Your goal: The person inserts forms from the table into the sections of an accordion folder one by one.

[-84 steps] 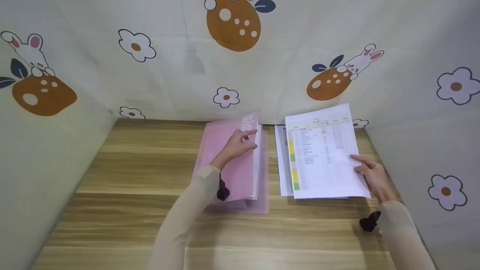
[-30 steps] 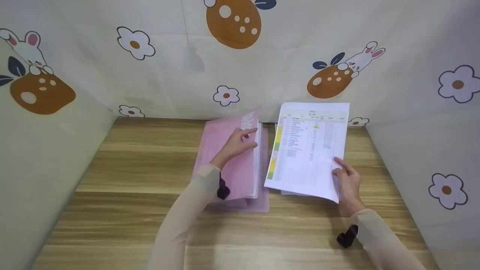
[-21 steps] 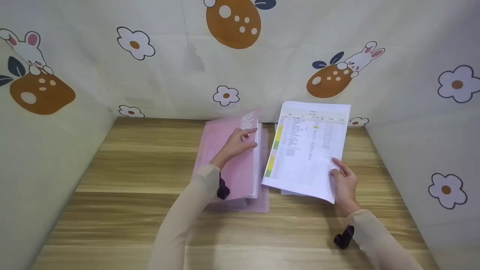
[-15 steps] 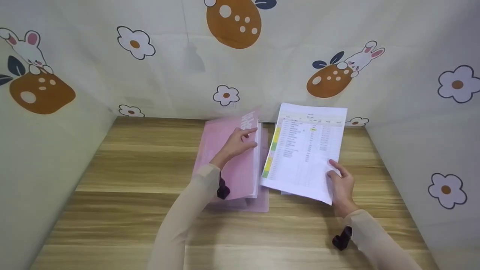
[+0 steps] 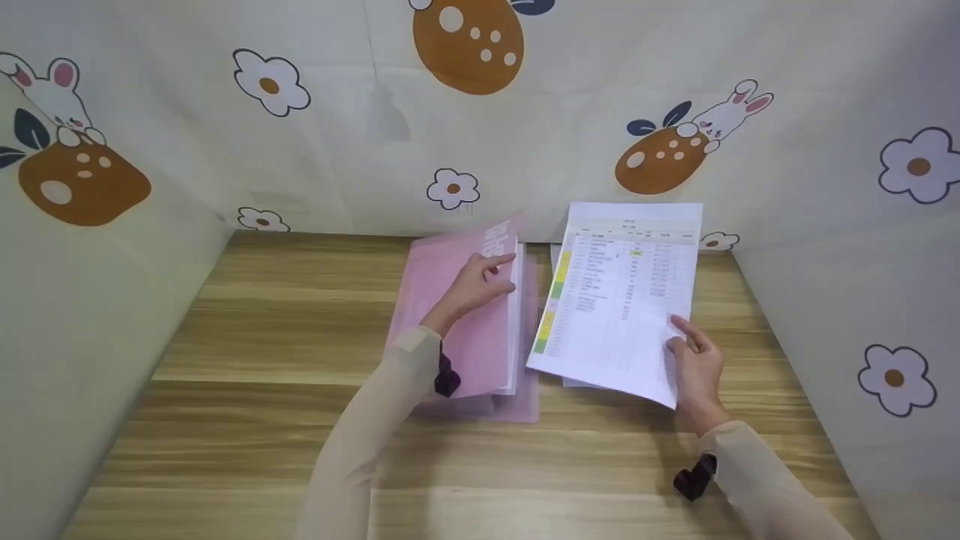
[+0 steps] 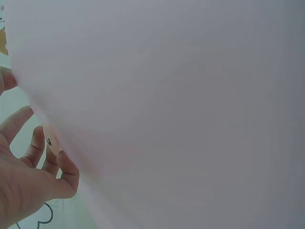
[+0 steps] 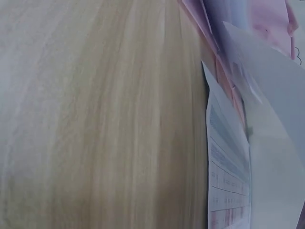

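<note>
A pink document folder (image 5: 484,345) with white lettering lies half open on the wooden table, its front cover raised. My left hand (image 5: 472,291) pinches the cover's right edge; the left wrist view shows the fingers around that edge beside a small snap button (image 6: 49,141). White pages (image 5: 512,352) show under the cover. To the right, my right hand (image 5: 697,367) pinches the right edge of a printed sheet of paper (image 5: 637,345), thumb on top. This sheet is tilted above the table, its lower left corner near the folder. The right wrist view does not show the right hand.
Another printed paper (image 7: 228,162) lies flat on the wooden table (image 5: 262,337), mostly covered by the raised sheet. Fabric walls (image 5: 315,165) with rabbit and flower prints enclose the table at the back and both sides.
Since the earliest frame, my right hand has carried the sheet left, toward the folder, turning its lower end left. Over the last half second it shifts slightly right and up. My left hand stays put.
</note>
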### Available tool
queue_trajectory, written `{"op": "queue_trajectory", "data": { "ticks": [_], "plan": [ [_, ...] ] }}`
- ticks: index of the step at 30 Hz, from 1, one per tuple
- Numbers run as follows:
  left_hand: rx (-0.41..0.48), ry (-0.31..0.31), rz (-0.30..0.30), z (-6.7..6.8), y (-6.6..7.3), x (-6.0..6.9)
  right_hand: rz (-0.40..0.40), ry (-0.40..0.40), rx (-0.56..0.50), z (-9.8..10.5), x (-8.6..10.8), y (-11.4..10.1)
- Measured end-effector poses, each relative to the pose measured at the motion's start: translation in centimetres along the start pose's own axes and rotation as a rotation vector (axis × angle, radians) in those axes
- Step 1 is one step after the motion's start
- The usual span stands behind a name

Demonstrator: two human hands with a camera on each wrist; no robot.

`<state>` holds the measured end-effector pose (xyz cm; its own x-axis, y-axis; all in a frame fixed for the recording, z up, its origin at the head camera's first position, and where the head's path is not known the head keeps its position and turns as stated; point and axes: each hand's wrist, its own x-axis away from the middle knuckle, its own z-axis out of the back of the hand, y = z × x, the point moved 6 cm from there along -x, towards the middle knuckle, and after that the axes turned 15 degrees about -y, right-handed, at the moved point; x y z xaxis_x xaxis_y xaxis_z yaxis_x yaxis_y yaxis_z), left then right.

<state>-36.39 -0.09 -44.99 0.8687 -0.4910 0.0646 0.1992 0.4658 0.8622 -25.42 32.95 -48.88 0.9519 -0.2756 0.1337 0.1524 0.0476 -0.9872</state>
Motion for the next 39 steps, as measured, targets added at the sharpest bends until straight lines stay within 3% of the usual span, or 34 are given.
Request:
{"op": "queue_trajectory", "data": {
  "ticks": [11,28,39],
  "plan": [
    [-0.025,0.012,-0.023,0.1,0.3,-0.1,0.041,0.1,-0.087,1.8,0.4,-1.3],
    [0.025,-0.003,0.02,0.0,0.0,0.1,0.047,0.056,0.046,-1.2,0.8,1.7],
    [0.028,-0.007,0.041,-0.1,-0.2,-0.1,0.018,0.032,0.061,-1.4,1.2,2.3]
  ]
}}
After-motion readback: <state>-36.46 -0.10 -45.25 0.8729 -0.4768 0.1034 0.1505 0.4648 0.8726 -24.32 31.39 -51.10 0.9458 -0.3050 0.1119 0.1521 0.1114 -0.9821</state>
